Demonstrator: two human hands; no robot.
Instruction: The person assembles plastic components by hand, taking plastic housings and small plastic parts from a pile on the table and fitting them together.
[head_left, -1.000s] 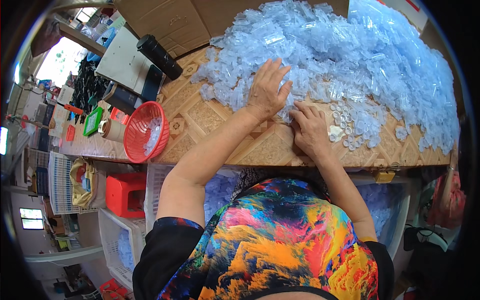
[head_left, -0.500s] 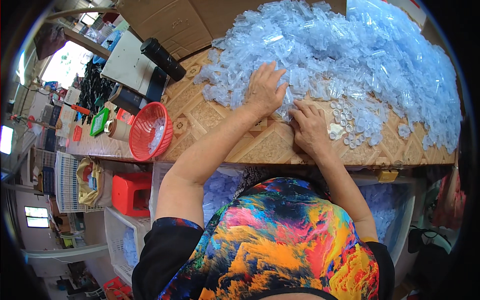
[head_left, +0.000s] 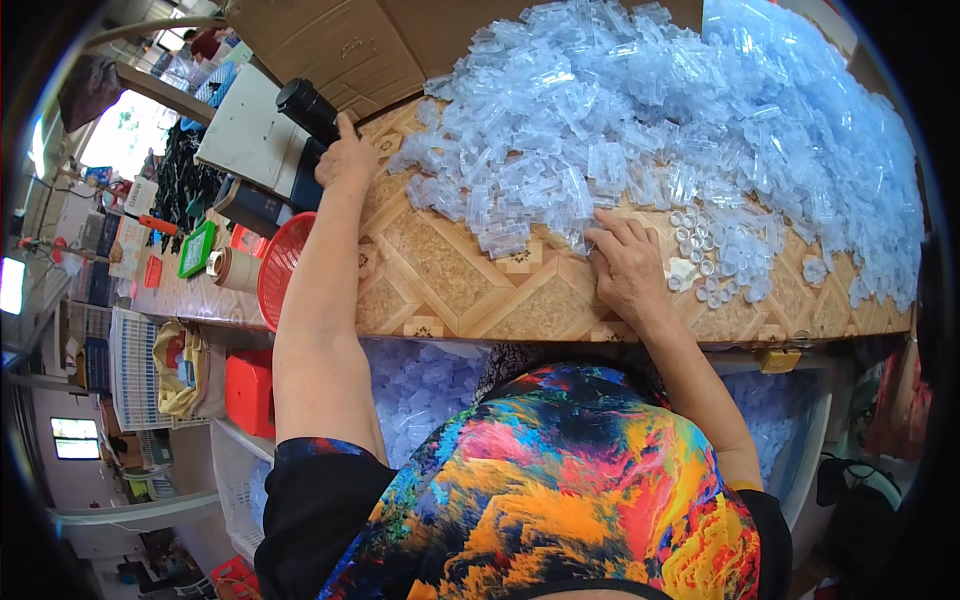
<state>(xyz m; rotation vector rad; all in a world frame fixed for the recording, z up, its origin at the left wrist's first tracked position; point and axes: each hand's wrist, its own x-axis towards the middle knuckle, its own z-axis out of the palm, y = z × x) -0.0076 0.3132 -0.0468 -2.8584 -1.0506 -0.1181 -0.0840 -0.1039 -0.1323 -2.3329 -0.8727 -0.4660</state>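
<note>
My left hand [head_left: 347,160] reaches far left, over the lower end of a black cylindrical bottle [head_left: 308,108]. One finger points out alongside the bottle; the others are partly hidden, and I see no firm grip. My right hand [head_left: 627,262] rests palm down on the patterned tabletop [head_left: 440,265], fingers slightly bent and apart. Its fingertips meet the front edge of a big heap of clear bluish plastic pieces [head_left: 650,100]. To the right of this hand lie several small clear plastic rings [head_left: 700,245] and loose round pieces [head_left: 750,250].
A red plastic basket [head_left: 285,265] stands behind my left forearm, which partly hides it. Further left are a paper-coloured roll [head_left: 235,270] and a green-framed item [head_left: 197,249]. A red stool [head_left: 248,390] and white crates of plastic pieces [head_left: 425,385] sit below the table edge. Cardboard [head_left: 330,50] backs the table.
My left hand has left the heap and swung up and left to the black bottle. My right hand stays at the heap's front edge. My left arm covers more of the red basket.
</note>
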